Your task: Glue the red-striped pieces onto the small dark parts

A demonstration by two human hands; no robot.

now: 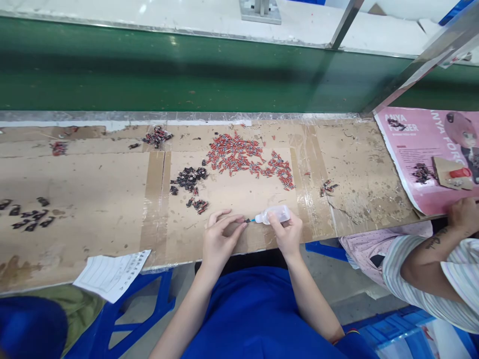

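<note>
My left hand (220, 237) pinches a small dark part (247, 220) between thumb and fingertips near the front edge of the cardboard-covered table. Closed round a small translucent squeeze bottle (279, 214), my right hand (288, 232) holds it on its side, its thin blue tip pointing left and touching or nearly touching the dark part. Beyond my hands lies a wide spread of small red parts with metallic ends (235, 154). A pile of black parts (189, 178) is to its left, and a smaller black-and-red cluster (198, 205) sits nearer to my left hand.
More small parts lie at the far left (33, 218) and back left (157, 137). A paper sheet (112, 274) overhangs the front edge. At right, another person's arm (430, 254) rests by a pink poster (411, 149). A green panel (168, 75) runs behind the table.
</note>
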